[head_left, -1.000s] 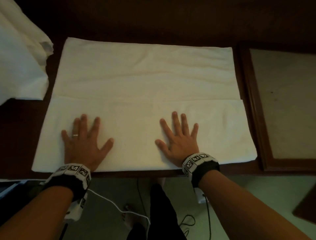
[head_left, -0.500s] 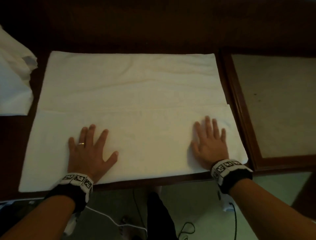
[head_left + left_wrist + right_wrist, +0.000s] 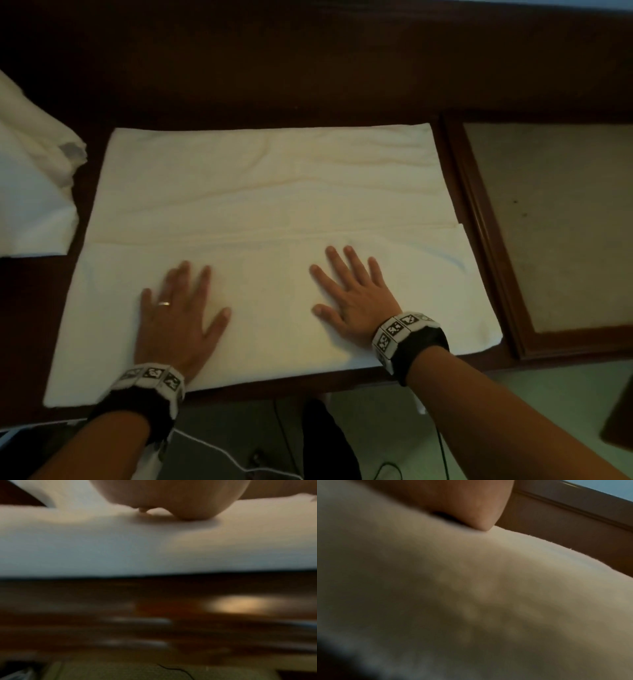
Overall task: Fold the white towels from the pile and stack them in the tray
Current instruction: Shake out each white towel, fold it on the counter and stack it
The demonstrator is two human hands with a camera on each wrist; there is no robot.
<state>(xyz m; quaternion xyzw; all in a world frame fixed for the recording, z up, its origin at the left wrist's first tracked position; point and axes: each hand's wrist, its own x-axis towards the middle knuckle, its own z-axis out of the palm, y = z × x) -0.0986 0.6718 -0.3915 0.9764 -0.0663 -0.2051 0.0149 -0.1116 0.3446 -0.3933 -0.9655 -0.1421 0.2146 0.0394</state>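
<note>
At far left on the dark wooden surface (image 3: 308, 85) lies the pile of white towels (image 3: 30, 192), apart from both hands; beside it the spread towel (image 3: 274, 192) lies flat, its near strip folded over; the left hand (image 3: 178, 315) presses that strip with fingers straight and splayed, a ring (image 3: 164, 303) on one finger; the right hand (image 3: 356, 301) lies flat on the same strip, fingers likewise spread; just right of the towel sits the wooden-rimmed tray (image 3: 479, 240), touching neither hand.
</note>
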